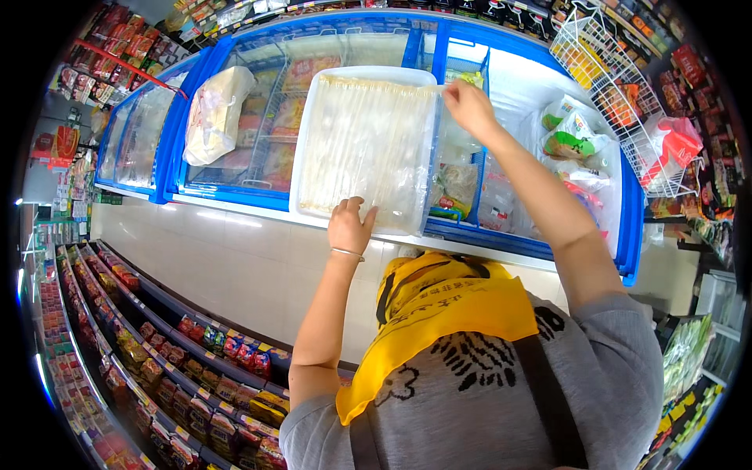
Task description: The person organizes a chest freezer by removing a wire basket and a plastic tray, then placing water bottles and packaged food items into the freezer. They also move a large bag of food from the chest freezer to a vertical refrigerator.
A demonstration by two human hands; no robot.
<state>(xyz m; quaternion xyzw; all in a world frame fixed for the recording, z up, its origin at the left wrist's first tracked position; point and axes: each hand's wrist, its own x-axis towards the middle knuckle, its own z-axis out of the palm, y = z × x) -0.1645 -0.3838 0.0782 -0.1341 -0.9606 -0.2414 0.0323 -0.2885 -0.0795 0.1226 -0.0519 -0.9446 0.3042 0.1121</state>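
A white plastic tray lies across the top of the chest freezer in front of me. Clear plastic film covers it, wrinkled in long lines; what lies beneath is pale and hard to make out. At the tray's far right corner my right hand pinches an edge of the film. My left hand rests on the near side of the tray, thumb spread from the fingers, touching the film.
The freezer has blue frames; its right section stands uncovered, with bagged goods inside. A bagged pale block sits on the glass at left. White wire baskets hang over the right end. Snack shelves stand behind, at lower left.
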